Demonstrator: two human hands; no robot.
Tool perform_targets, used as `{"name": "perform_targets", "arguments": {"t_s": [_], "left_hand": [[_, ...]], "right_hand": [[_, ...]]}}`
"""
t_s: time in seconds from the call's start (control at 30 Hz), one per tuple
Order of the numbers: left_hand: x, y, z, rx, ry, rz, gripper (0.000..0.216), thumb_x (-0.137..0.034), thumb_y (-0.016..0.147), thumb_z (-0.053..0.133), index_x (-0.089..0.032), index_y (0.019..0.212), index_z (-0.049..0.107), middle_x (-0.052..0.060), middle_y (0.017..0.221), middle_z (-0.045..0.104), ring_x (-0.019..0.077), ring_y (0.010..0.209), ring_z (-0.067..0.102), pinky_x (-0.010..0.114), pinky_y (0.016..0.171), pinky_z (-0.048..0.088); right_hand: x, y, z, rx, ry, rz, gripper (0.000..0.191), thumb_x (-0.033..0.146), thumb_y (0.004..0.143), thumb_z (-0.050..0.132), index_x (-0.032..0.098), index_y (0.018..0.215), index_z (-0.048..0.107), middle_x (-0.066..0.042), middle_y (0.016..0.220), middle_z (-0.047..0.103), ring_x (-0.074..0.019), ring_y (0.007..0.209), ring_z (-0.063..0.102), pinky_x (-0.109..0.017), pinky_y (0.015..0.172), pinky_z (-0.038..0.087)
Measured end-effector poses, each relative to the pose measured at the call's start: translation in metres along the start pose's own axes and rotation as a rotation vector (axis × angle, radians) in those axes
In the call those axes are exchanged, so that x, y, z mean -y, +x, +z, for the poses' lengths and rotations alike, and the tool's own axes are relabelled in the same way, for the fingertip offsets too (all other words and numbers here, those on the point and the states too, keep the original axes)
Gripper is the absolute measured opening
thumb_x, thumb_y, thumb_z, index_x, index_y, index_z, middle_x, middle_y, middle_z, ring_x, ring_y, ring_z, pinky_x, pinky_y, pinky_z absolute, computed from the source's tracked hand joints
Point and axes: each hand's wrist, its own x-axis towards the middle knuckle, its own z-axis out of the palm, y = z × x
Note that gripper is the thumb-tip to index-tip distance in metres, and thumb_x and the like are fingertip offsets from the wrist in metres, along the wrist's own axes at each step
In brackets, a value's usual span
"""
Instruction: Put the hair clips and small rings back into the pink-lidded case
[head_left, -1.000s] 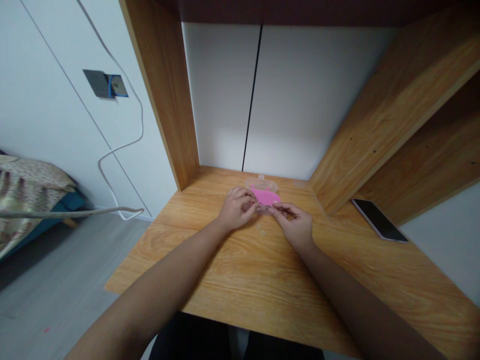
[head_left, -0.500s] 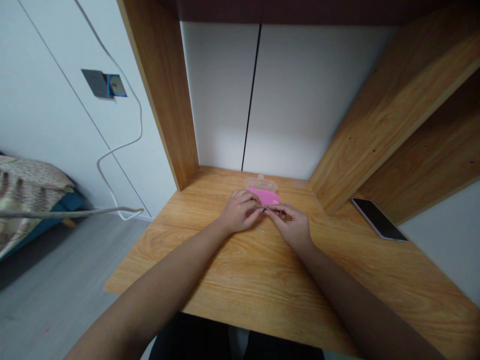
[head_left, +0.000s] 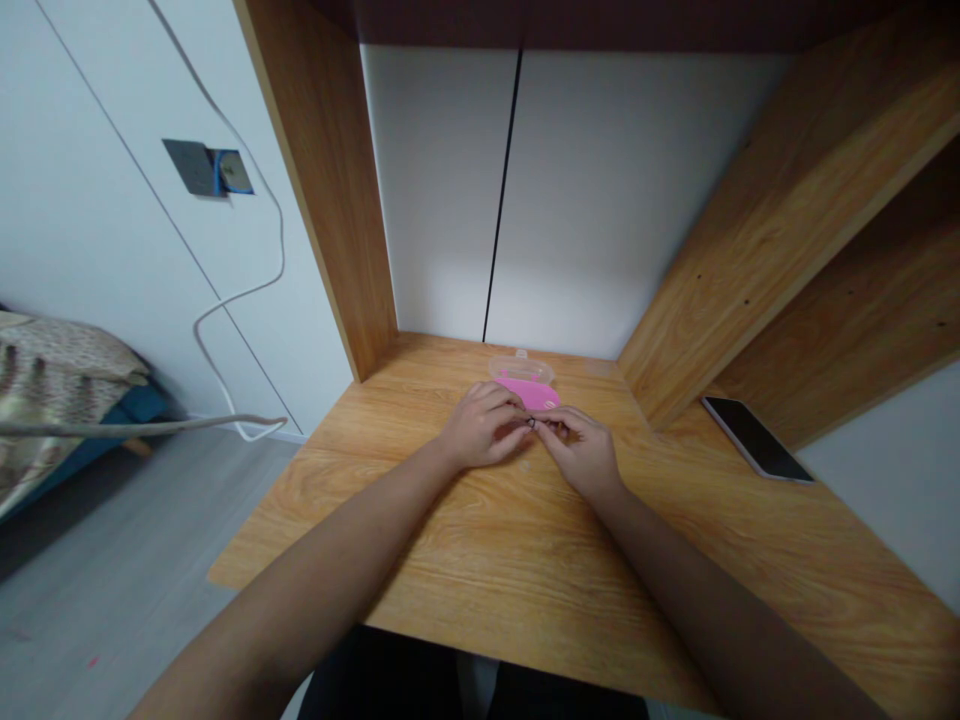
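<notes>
Over the middle of the wooden desk [head_left: 480,560], my left hand [head_left: 486,428] and my right hand [head_left: 583,448] meet fingertip to fingertip. Both are closed in a pinch on a small dark object [head_left: 532,423], too tiny to name. Just behind the fingers lies a pink oval piece [head_left: 529,392], partly covered by my left hand. It adjoins a clear plastic container [head_left: 523,370] with a small tab at its back. A tiny clear bit [head_left: 525,466] rests on the desk below the fingertips.
A phone [head_left: 756,440] lies at the right beside a slanting wooden panel [head_left: 795,230]. To the left, a wooden upright [head_left: 322,190] bounds the desk, and a white cable [head_left: 282,240] hangs by the wall. A patterned cover [head_left: 67,370] lies over blue furniture at far left.
My fingertips have shifted slightly around the small dark object, which shows a little more now. The left fingers have moved a touch to the right. Everything else stays put.
</notes>
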Motion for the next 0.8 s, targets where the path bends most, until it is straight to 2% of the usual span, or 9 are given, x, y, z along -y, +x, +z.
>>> {"name": "perform_targets", "arguments": {"t_s": [0.23,0.8], "left_hand": [[0.0031,0.0,0.0038,-0.048,0.02,0.018,0.023,-0.04,0.091,0.06,-0.021,0.098,0.072,0.007,0.101,0.071,0.0224,0.101,0.06,0.04,0.089,0.044],[0.0033,0.0,0.0039,-0.047,0.03,0.012,0.022,-0.038,0.094,0.057,-0.021,0.096,0.072,0.007,0.101,0.071,0.0214,0.1,0.06,0.039,0.087,0.044]], "right_hand": [[-0.0001,-0.0007,-0.0003,0.005,-0.002,-0.022,0.01,0.023,0.087,0.066,0.023,0.093,0.074,-0.003,0.085,0.074,-0.0171,0.073,0.065,-0.031,0.067,0.052],[-0.0016,-0.0011,-0.0009,-0.024,-0.04,-0.033,0.011,0.024,0.086,0.069,0.024,0.094,0.076,-0.002,0.081,0.074,-0.0173,0.069,0.064,-0.031,0.066,0.053]]}}
